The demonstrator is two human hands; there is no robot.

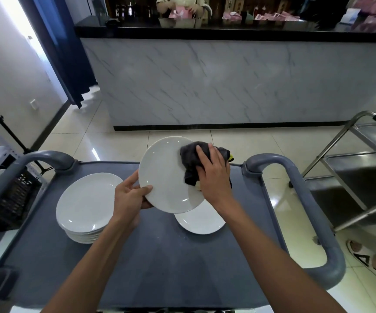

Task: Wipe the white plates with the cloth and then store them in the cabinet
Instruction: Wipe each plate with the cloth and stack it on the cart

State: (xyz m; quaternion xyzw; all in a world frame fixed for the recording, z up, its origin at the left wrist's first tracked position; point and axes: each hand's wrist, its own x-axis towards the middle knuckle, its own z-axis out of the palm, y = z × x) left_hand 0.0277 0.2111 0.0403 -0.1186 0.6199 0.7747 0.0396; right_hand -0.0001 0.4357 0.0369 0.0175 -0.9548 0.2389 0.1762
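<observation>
A white plate point(164, 175) is held tilted above the grey cart point(160, 256). My left hand point(129, 195) grips its lower left rim, thumb on the face. My right hand point(214, 172) presses a dark grey cloth point(190, 157) against the plate's right side, fingers curled over the cloth. A stack of several white plates point(87, 206) stands on the cart at the left. A single white plate point(201, 220) lies on the cart under the held one, partly hidden by it.
The cart has grey tube handles at left point(47, 157) and right point(295, 177). A steel trolley point(358, 172) stands to the right. A marble-fronted counter point(227, 82) lies ahead, with a person behind it. Someone's sandalled foot point(367, 258) is at lower right.
</observation>
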